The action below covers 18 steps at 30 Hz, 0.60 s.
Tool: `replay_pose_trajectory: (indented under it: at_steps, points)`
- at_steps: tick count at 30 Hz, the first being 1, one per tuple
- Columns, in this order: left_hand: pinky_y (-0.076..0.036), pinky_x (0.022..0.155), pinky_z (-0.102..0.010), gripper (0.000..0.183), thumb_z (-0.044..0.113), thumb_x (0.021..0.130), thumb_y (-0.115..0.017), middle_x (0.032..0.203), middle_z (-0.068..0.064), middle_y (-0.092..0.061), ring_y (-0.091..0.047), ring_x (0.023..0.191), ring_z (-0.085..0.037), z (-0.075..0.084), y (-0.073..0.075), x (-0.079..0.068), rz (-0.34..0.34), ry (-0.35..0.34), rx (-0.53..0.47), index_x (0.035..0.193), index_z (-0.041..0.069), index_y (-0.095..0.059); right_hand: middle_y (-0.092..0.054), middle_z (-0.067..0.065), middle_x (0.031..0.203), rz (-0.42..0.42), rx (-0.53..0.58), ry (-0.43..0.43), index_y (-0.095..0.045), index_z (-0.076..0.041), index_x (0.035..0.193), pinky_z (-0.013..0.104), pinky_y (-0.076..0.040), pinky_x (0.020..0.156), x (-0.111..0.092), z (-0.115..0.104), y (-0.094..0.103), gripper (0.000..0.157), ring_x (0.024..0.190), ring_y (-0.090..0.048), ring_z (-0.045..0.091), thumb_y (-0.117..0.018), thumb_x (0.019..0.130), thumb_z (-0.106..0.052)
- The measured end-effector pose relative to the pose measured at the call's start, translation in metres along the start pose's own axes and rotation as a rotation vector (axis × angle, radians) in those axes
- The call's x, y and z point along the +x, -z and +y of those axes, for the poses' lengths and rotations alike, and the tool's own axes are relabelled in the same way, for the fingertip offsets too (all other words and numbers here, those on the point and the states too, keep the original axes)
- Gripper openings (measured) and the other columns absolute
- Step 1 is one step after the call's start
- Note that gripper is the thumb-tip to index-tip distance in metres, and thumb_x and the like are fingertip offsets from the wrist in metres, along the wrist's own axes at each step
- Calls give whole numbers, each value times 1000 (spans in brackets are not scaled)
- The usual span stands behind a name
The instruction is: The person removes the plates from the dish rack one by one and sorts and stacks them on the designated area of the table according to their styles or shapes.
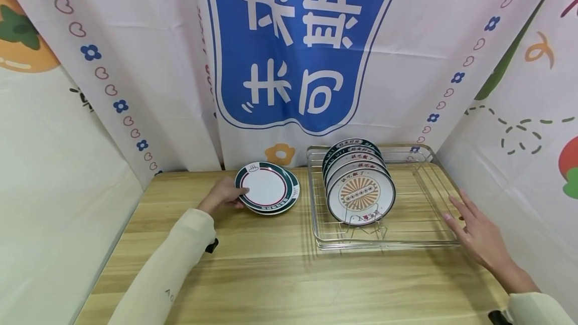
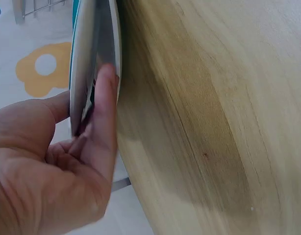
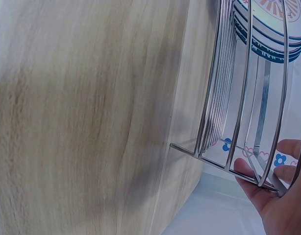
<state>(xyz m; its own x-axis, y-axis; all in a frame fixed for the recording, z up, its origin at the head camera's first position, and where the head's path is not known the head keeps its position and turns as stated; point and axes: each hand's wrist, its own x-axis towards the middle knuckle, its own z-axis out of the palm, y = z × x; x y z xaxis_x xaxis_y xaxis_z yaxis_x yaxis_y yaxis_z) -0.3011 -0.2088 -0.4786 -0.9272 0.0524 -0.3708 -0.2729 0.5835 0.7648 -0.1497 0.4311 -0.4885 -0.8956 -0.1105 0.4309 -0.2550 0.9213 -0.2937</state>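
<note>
Two round white plates [image 1: 266, 187] with dark green rims lie overlapped at the back left of the table. My left hand [image 1: 226, 194] pinches the upper plate by its left edge. In the left wrist view, the thumb presses its face, fingers reach beneath, and a gap shows between it and the lower plate [image 2: 118, 49]. A wire dish rack [image 1: 420, 242] stands right of them, with several plates [image 1: 359, 197] upright in its left part. At its right end, my right hand [image 1: 480, 232] holds the rim wire [image 3: 229, 169], thumb and fingers around it.
A wooden table [image 1: 289, 285] runs up to a printed cloth backdrop [image 1: 271, 144] behind the plates and rack. More printed cloth [image 1: 519, 174] hangs along the right side, near the right hand.
</note>
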Motion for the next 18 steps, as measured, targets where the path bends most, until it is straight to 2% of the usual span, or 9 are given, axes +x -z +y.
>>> replay_pose_trajectory:
  at_steps: [6,10,18]
  points:
    - [-59,56,-29,29,23,103,-70,68,-12,-70,-71,56,-19,0,-2,0,54,-37,253,93,-4,-65,-36,29,164,4,3,6,-52,3,150,50,-50,64,1,0,1,54,92,-71,44,-61,106,-28]
    - [-61,59,-32,31,25,102,-70,74,-15,-70,-72,59,-22,2,-4,-1,63,-36,300,101,-6,-66,-36,30,164,8,1,6,-53,3,150,51,-50,64,1,0,2,54,90,-71,44,-61,106,-28]
    - [-57,55,-29,41,32,103,-69,73,-11,-69,-69,56,-19,3,-9,4,36,15,370,117,-6,-64,-39,32,162,5,-4,12,-52,4,150,52,-51,64,1,-1,2,54,91,-71,44,-60,107,-28]
